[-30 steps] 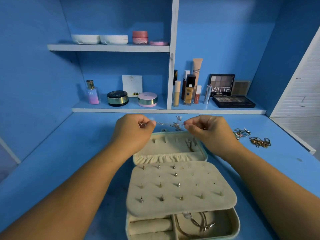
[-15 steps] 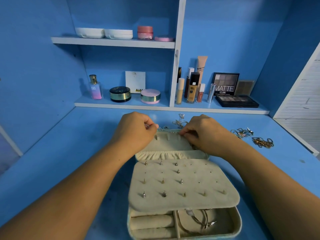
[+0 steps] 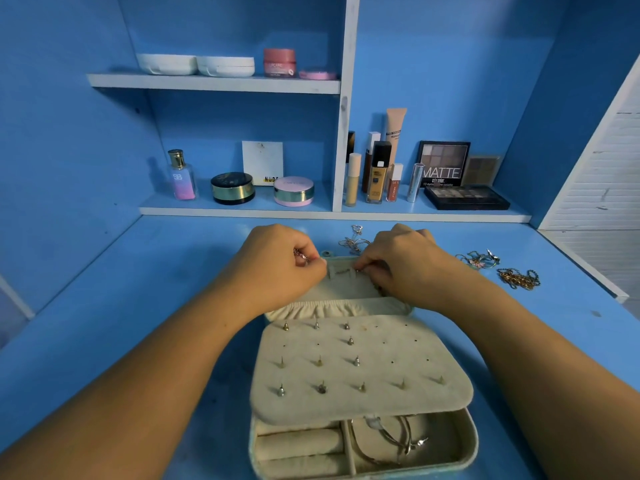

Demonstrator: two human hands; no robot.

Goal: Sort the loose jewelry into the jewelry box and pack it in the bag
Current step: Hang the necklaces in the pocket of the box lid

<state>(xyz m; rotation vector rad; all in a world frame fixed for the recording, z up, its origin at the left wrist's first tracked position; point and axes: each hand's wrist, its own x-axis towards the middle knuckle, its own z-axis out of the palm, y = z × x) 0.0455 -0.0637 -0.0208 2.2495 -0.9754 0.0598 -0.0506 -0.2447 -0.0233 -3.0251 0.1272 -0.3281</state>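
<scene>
Over jewelry box [image 3: 472, 445] lid, I see L hand [image 3: 277, 268] & R hand [image 3: 407, 268] each pinching a thin chain [image 3: 343, 271] end; loose jewelry [image 3: 517, 279] lies right of R hand on blue desk [image 3: 121, 306], makeup shelf [image 3: 242, 211] beyond.

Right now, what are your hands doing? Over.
Left hand, right hand both pinching chain. Chain across jewelry box lid. Loose jewelry lies apart, right.

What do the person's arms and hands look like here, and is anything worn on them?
Both forearms are bare to the frame edge: no sleeves, watch or bracelet at either wrist. The left hand and right hand wear no gloves. A pinkish metal glint at the left hand's fingers could be a ring or held jewelry; I cannot tell which.
</scene>
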